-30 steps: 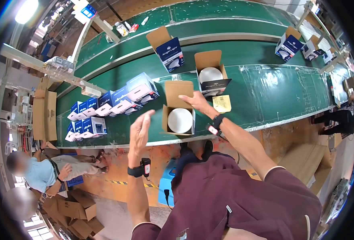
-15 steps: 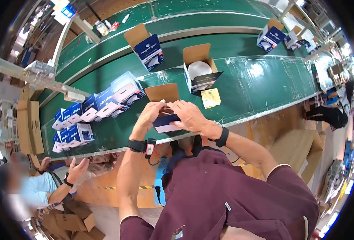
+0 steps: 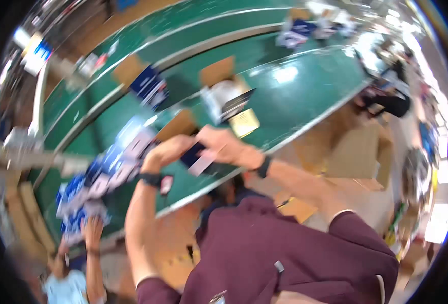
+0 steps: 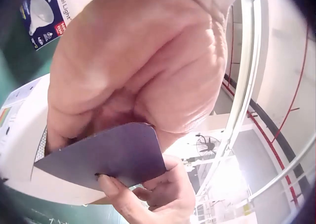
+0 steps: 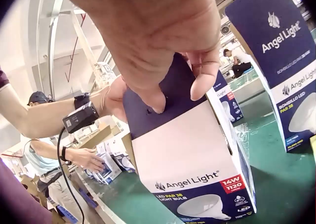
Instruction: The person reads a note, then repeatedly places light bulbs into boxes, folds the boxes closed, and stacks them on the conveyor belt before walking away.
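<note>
A blue-and-white light-bulb box (image 3: 199, 161) stands at the green table's front edge between both hands, its brown lid flap (image 3: 178, 124) raised. My left hand (image 3: 171, 151) grips the box's left side; in the left wrist view this hand (image 4: 138, 61) has curled fingers at the opening, behind a dark flap (image 4: 108, 157). My right hand (image 3: 226, 146) is at the opposite side. The right wrist view has the right hand (image 5: 153, 41) pinching the dark front flap (image 5: 165, 98) between thumb and finger above the white panel. The box's inside is hidden.
An open box (image 3: 214, 106) with a white bulb stands behind, beside a yellow note (image 3: 245, 123). Another open box (image 3: 149, 87) is further left. Several packed boxes (image 3: 100, 185) line the left, where another person's hand (image 3: 93, 230) reaches in. More boxes (image 3: 295, 33) stand far right.
Both hands came together on the box, and its front flap now covers the white bulb seen before. The head view has turned, and the other person's hand has come up to the packed boxes.
</note>
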### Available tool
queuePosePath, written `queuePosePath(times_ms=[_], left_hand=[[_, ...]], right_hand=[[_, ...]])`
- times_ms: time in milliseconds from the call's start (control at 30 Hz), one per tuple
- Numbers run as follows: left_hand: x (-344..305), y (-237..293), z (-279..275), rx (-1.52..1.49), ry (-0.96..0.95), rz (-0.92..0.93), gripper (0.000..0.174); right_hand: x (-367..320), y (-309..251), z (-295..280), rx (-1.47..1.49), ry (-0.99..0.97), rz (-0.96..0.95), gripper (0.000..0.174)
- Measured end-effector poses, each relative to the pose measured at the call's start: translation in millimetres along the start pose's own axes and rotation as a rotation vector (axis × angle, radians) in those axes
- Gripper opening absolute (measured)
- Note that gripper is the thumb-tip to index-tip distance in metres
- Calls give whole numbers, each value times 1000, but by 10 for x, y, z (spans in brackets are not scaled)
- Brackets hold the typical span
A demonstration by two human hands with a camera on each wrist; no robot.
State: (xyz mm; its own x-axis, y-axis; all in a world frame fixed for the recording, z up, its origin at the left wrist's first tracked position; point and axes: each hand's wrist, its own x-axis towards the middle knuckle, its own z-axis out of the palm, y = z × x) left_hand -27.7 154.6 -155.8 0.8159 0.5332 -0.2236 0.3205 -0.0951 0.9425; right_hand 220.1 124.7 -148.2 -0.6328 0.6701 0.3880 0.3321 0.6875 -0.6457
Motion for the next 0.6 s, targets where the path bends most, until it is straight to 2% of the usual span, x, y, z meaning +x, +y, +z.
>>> queuePosePath(times_ms=[33, 133, 200, 267, 333, 400, 533, 600], left_hand=[[196, 14, -67, -7, -54, -17, 28], [554, 120, -182, 63, -91, -93, 27], [851, 203, -200, 100, -81, -148, 26], [983, 268, -152, 152, -49, -173, 25], [985, 282, -67, 210, -13, -164, 24], [986, 267, 2, 268, 23, -138, 24], [899, 202, 94, 338, 86, -102, 23], [836, 164, 103, 362, 116, -89, 23]], right_hand=[[-164, 174, -451, -133, 34, 50, 31], [-75, 64, 275, -79, 108, -8, 40], [-106, 245, 426, -148, 81, 13, 46], [-198, 94, 40, -138, -29, 109, 74], [-240, -217, -68, -54, -147, 166, 112], [-314, -188, 30, -132, -61, 45, 130], [-378, -84, 322, -330, 12, 50, 132], [-385, -74, 355, -355, 84, 31, 125]])
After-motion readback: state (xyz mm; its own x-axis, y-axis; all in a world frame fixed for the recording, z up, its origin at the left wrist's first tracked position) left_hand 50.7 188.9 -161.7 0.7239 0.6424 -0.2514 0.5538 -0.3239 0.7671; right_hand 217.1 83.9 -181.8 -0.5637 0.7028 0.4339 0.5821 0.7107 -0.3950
